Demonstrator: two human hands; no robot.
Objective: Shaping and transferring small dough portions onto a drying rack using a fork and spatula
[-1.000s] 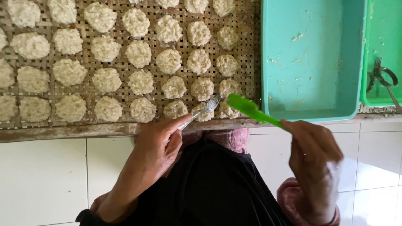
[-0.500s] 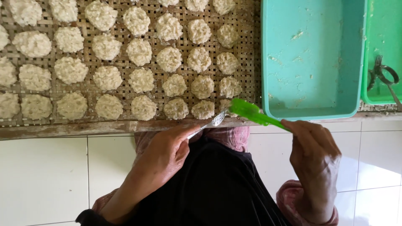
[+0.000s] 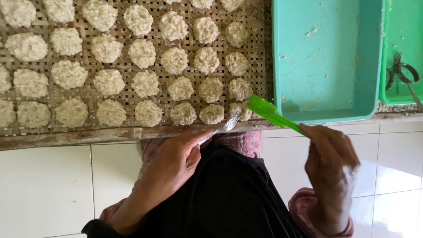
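My left hand [image 3: 176, 161] grips a metal fork [image 3: 227, 125] whose tines rest at the near edge of a woven bamboo tray [image 3: 132, 132]. My right hand [image 3: 330, 154] holds a bright green plastic spoon [image 3: 269, 112]; its blade touches the fork tines beside the nearest right-hand dough mound [image 3: 241, 110]. Several rows of pale, lumpy dough mounds [image 3: 145, 83] cover the tray.
A teal plastic tub [image 3: 328, 57] smeared with dough remains stands right of the bamboo tray. A green tub [image 3: 403, 53] at the far right holds metal utensils [image 3: 403, 75]. White floor tiles [image 3: 44, 189] lie below, and dark clothing [image 3: 224, 198] fills the lower middle.
Both hands dropped slightly toward me, then the fork and green spoon came back together at the tray's near right edge, where a dough mound now lies.
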